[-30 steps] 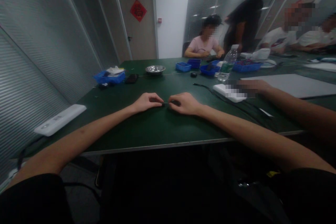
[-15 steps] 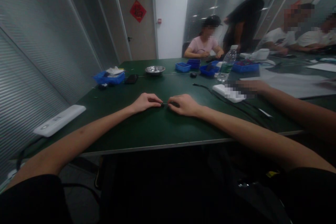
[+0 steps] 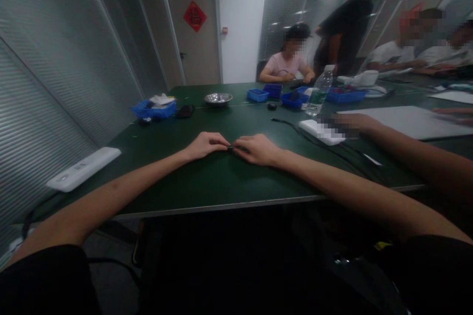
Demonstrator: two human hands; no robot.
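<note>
My left hand (image 3: 207, 145) is closed in a pinch, thumb and forefinger pressed together just above the green table (image 3: 207, 182). A small dark piece (image 3: 230, 147) shows at its fingertips, too small to name. From the other side, my right hand (image 3: 258, 149) has its fingers curled and closed right up against that piece. Whatever the right fingers grip is hidden behind them. The two sets of fingertips almost touch.
A white power strip (image 3: 84, 169) lies at the left edge. Behind are a blue basket (image 3: 155, 110), a phone (image 3: 185, 111), a metal bowl (image 3: 218, 100) and blue trays (image 3: 257, 95). At right stand a water bottle (image 3: 320, 91) and a co-worker's arm (image 3: 402, 147) by a white box (image 3: 314, 129).
My right hand has moved slightly left, narrowing the gap to my left fingertips. The thin pale line between them is now mostly covered. A large sheet at right has shifted.
</note>
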